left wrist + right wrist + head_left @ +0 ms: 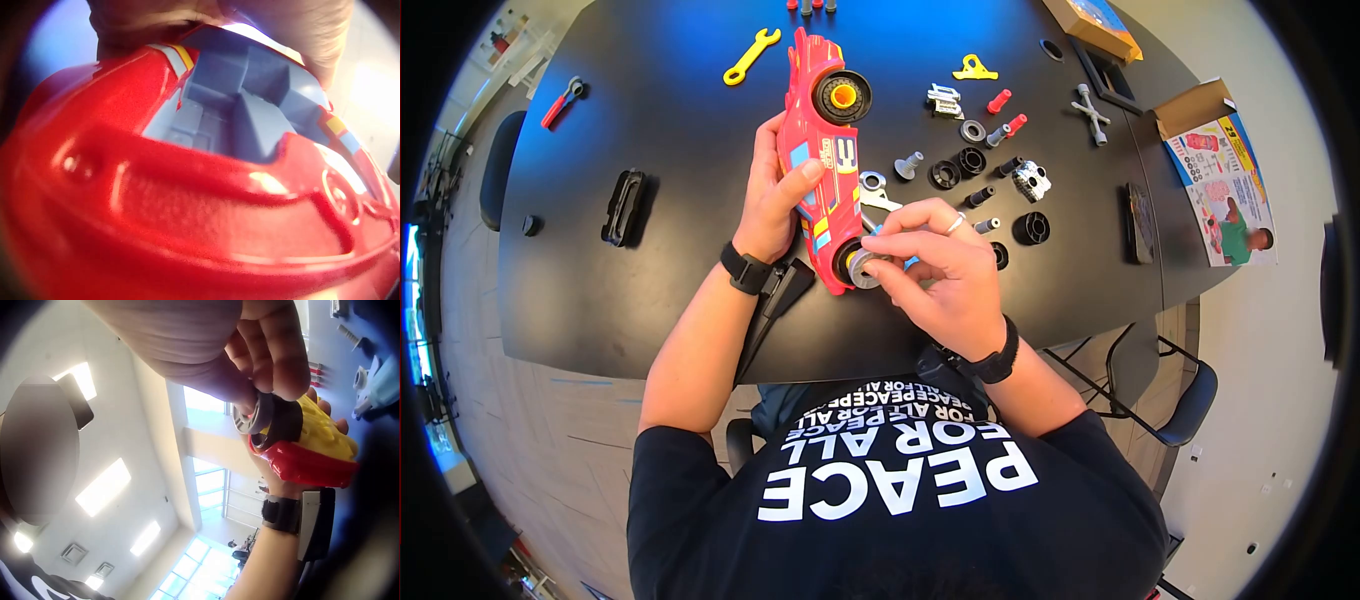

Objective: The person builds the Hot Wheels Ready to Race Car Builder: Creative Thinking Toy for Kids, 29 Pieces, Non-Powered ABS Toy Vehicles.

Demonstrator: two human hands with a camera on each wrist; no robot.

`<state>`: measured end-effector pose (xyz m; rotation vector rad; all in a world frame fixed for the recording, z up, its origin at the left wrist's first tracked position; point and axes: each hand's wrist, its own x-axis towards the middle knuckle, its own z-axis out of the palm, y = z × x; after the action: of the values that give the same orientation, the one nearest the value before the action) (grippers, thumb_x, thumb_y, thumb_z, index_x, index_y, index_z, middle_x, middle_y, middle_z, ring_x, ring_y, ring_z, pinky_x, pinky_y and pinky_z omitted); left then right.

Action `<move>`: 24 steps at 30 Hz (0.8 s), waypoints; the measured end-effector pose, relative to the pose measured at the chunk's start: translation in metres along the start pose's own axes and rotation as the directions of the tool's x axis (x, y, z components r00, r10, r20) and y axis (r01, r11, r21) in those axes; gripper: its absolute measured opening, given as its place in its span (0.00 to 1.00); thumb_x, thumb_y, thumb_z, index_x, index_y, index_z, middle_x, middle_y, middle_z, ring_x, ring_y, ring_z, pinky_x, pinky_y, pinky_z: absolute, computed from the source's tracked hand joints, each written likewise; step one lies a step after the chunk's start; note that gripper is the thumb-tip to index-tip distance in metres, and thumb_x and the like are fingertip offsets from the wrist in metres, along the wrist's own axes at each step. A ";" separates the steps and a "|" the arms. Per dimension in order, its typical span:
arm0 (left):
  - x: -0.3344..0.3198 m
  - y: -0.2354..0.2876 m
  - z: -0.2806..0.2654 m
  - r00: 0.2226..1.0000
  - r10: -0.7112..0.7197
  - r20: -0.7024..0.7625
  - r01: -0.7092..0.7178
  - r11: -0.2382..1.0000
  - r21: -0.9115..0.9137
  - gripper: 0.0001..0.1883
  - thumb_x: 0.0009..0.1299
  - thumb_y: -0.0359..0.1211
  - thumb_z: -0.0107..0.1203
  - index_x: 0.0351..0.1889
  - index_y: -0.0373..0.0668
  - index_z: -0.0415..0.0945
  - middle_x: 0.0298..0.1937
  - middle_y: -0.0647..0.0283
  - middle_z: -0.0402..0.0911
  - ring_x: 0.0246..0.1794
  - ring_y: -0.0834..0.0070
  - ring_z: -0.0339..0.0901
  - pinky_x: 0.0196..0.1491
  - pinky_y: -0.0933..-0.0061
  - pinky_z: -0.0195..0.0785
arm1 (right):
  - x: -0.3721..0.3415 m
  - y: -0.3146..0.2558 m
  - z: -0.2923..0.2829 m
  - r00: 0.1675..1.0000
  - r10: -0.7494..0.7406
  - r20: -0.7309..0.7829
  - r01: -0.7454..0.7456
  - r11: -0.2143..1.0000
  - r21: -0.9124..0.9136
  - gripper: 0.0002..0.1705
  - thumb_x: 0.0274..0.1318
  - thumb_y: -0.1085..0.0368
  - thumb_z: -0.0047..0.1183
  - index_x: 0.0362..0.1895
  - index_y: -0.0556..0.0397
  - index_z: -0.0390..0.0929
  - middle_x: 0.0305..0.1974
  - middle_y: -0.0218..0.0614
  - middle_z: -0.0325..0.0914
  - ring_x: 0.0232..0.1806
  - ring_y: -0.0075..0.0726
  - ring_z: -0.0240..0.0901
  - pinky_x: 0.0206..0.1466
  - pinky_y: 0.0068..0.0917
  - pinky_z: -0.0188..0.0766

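Observation:
A red toy car (832,170) with a yellow underside (325,428) is held on its side above the table by my left hand (772,195), thumb across the door. In the left wrist view the open cabin shows its blue-grey seats (231,103). My right hand (945,265) pinches a grey ring (253,415) between thumb and fingers, right at the car's lower wheel (284,422). The upper wheel (841,97) is a black tyre with a yellow hub in its middle.
Black tyres (970,161), grey and red bolts (909,165) and a chrome engine piece (1031,181) lie to the right. A yellow wrench (752,56) lies beyond the left hand. A cross wrench (1090,115) and a printed box (1220,180) are at the far right.

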<state>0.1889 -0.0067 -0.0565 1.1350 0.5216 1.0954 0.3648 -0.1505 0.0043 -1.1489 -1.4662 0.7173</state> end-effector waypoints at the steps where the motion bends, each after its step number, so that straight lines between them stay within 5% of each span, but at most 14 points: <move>1: 0.000 0.000 0.001 1.000 0.006 0.002 -0.006 1.000 0.000 0.43 0.74 0.49 0.65 0.80 0.40 0.59 0.65 0.52 0.81 0.60 0.69 0.84 0.61 0.63 0.83 | 0.001 0.000 0.001 1.000 0.024 0.017 -0.024 1.000 -0.008 0.13 0.59 0.80 0.71 0.48 0.57 0.91 0.47 0.34 0.83 0.36 0.21 0.83 0.32 0.18 0.83; 11: -0.001 0.000 0.000 1.000 -0.016 0.008 0.016 1.000 -0.010 0.42 0.74 0.50 0.65 0.79 0.40 0.60 0.64 0.52 0.81 0.58 0.71 0.84 0.60 0.65 0.83 | -0.001 0.005 0.007 0.999 0.037 -0.003 -0.038 0.997 -0.061 0.16 0.58 0.80 0.71 0.50 0.56 0.90 0.48 0.34 0.82 0.30 0.16 0.79 0.27 0.18 0.73; 24: -0.001 -0.003 0.003 0.999 -0.010 -0.036 0.007 0.997 -0.078 0.37 0.76 0.48 0.64 0.75 0.41 0.63 0.62 0.54 0.82 0.56 0.72 0.85 0.57 0.65 0.84 | -0.004 0.019 0.002 0.974 -0.215 0.072 0.225 0.954 -0.197 0.25 0.50 0.69 0.82 0.54 0.55 0.90 0.53 0.34 0.83 0.27 0.18 0.72 0.28 0.21 0.71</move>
<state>0.1920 -0.0086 -0.0580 1.0453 0.5072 1.1213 0.3674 -0.1473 -0.0149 -1.1043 -1.7095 0.4506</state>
